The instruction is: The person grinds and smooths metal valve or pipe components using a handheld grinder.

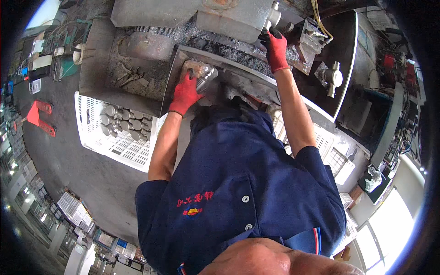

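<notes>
While both hands wear red gloves, the left hand [184, 94] at centre-left of the frame is curled around a shiny metal part [205, 77], holding it on the grey machine tray [137, 55] strewn with metal chips. Higher, at upper centre-right, the right hand [276, 49] is closed on a black lever [267, 33] of the machine. A white crate [91, 133] of metal cylinders sits at left.
</notes>
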`<state>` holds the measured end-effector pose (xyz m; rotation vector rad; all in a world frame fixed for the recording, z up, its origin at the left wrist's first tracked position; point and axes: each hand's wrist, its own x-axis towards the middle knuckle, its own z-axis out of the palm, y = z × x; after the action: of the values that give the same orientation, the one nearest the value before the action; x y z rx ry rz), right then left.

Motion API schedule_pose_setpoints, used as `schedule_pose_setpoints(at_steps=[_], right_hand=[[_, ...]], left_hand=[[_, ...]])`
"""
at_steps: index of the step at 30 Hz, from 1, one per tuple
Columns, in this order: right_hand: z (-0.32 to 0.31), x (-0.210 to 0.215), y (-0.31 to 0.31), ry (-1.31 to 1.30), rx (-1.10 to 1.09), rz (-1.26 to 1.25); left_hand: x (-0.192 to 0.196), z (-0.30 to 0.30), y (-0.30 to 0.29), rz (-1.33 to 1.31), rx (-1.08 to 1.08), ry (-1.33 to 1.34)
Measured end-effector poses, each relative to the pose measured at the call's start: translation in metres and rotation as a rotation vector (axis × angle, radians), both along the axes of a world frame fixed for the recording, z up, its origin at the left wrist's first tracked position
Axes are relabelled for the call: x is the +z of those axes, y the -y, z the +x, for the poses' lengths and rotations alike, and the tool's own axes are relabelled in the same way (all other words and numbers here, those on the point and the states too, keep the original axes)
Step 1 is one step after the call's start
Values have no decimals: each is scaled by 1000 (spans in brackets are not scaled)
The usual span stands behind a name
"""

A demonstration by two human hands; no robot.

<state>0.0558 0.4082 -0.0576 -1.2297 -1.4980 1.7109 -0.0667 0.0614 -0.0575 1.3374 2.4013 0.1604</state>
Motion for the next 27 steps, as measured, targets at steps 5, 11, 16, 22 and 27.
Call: schedule_pose_setpoints(at_steps=[5,11,16,22,27], right_hand=[[8,-12,-4,-33,-6,24],[3,7,6,306,23,489],[92,50,15,424,-52,819],[250,92,-75,1325,-301,992],[262,65,-107,1437,-64,676]], left_hand=[[19,7,8,-26,97,71],[13,2,21,56,96,104],[47,12,36,37,184,197],[80,31,22,313,153,311],[100,46,-23,334,75,268]])
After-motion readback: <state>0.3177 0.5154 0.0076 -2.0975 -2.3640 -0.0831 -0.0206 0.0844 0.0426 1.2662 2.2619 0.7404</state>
